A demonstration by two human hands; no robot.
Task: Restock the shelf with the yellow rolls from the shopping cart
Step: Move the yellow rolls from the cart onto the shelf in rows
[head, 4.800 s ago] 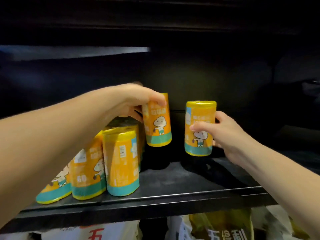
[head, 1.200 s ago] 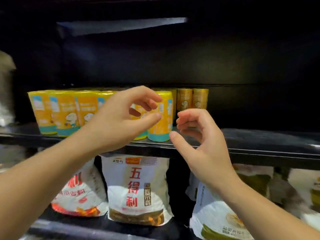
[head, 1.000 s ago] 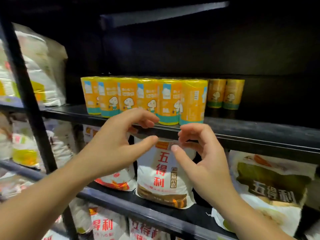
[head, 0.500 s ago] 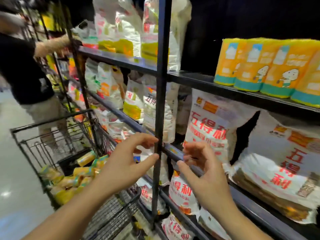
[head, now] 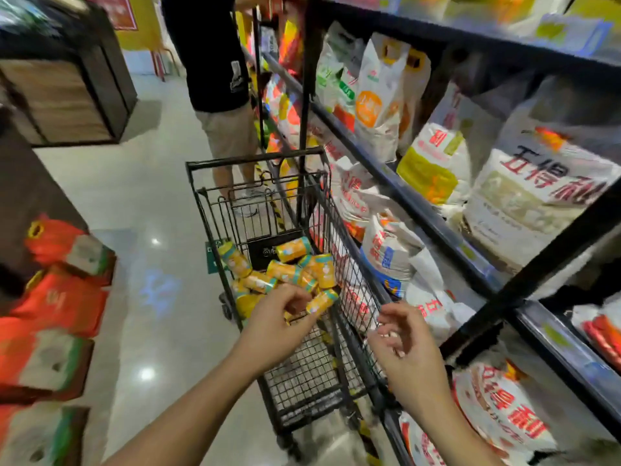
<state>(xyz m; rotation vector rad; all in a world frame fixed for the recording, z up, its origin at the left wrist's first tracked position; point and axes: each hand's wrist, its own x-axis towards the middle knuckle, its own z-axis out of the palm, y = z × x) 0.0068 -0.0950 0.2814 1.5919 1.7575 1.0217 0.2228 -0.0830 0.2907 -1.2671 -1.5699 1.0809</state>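
**Back at the cart, reaching for the next rolls**

Step in hand: reload. Both hands are over the shopping cart [head: 258,159], neither carrying anything. The left hand [head: 279,327] is furthest in, fingers half curled and open, its fingertips just at one yellow roll [head: 322,301] lying on its side near the cart's right wall. No closed grasp on it that I can make out. The right hand [head: 405,344] hangs above the cart's right rim, fingers loosely bent, empty, near the white sacks [head: 386,253] on the lower shelving.

The task's stock: a loose heap of yellow rolls [head: 285,267] with teal ends, all tipped over, piled in the far half of the basket. Plenty left, so the job looks well short of done. The target shelf is not in view.

Next move, as I judge it: close each hand on one roll, lift clear of the wire sides, turn back up to the shelf.

Another person [head: 215,62] stands just beyond the cart.
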